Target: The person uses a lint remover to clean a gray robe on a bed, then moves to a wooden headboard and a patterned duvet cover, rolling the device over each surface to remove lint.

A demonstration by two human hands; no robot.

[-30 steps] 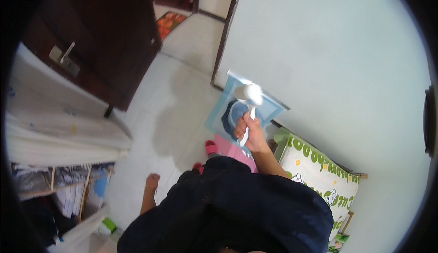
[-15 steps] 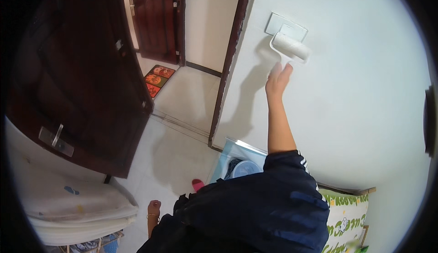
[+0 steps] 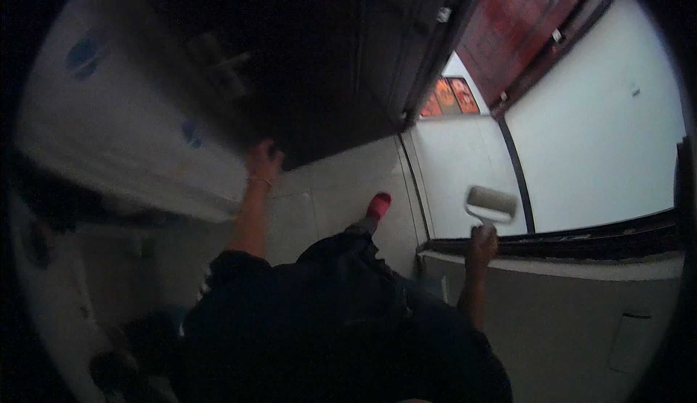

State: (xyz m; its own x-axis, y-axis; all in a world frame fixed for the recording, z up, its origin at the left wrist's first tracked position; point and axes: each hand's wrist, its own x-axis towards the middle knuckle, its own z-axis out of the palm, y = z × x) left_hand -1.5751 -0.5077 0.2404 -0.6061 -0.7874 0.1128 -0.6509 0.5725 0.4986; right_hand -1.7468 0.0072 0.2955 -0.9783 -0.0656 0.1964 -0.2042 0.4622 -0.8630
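Observation:
My right hand grips the handle of a lint roller, a pale roll in a white frame. It is held up in front of the doorway, apart from the wall, and its outline is smeared by motion. On the left my left hand reaches forward with its fingers apart and nothing visible in them. That hand is nearest to the lower edge of a dark wooden door and the light, blue-patterned cover beside it. A thin bracelet circles the left wrist.
A red-socked or slippered foot stands on the pale tiled floor. Beyond the threshold lie an orange patterned mat and a reddish-brown door. A dark door frame edges the wall, which carries a switch plate.
The view has swung left and darkened. My right hand has brought the roller away from the switch plate on the wall to the doorway. My left hand has come up and forward.

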